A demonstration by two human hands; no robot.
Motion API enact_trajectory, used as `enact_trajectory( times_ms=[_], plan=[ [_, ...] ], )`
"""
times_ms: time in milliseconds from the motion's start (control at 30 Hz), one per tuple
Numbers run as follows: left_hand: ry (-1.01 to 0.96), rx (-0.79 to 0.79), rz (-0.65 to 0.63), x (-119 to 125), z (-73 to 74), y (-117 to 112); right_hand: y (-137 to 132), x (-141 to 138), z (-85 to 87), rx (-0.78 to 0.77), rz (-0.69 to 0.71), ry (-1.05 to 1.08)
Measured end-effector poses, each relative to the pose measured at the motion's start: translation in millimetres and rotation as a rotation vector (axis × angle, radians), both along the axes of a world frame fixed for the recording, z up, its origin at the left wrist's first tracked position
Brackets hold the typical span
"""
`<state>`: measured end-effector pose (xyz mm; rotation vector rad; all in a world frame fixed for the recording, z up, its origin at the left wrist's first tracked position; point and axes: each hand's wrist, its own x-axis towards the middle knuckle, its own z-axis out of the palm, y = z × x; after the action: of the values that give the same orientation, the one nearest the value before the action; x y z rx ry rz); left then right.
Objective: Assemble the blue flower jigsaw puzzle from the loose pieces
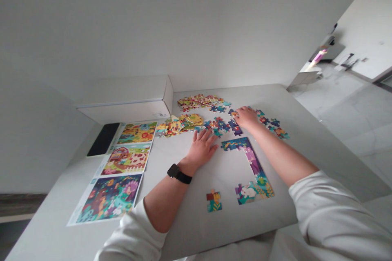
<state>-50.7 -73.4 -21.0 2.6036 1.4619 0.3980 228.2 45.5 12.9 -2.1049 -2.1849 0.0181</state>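
Note:
My left hand [201, 147] rests on the table with its fingers spread, its fingertips by a heap of dark puzzle pieces [219, 124]. My right hand [246, 117] reaches further back, over loose pieces, with its fingers bent down; whether a piece is under them is hidden. Between my arms lies a joined strip of puzzle [252, 159], bent along the top, right side and bottom, showing a white rabbit at its lower end. To its left sits a small joined section [213, 201] with teal and yellow leaves. More loose pieces [278, 131] lie right of my right hand.
Three picture sheets [110, 197] lie at the left, with a black phone [103, 139] beside them. A white box [125, 108] stands against the wall. Yellowish pieces [183, 124] and reddish pieces [199, 101] are heaped at the back. The table's front edge is close to my body.

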Motion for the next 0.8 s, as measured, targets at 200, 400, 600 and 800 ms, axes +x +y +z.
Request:
enact_trajectory(
  times_ms=[200, 400, 600, 800],
  plan=[
    [-0.039, 0.023, -0.005, -0.9, -4.6, 1.3, 7.7, -4.4, 11.4, -0.076, -0.042, -0.056],
    [-0.06, 0.014, -0.011, -0.6, -5.5, 1.6, 15.2, -5.6, 9.7, -0.09, -0.075, -0.023],
    [-0.1, 0.028, -0.021, -1.3, -6.3, 1.7, 26.6, 1.0, 7.1, -0.113, -0.09, 0.009],
    [-0.097, 0.043, -0.029, -1.1, -7.1, 1.4, 31.1, 6.0, 0.4, -0.058, -0.076, 0.094]
  ],
)
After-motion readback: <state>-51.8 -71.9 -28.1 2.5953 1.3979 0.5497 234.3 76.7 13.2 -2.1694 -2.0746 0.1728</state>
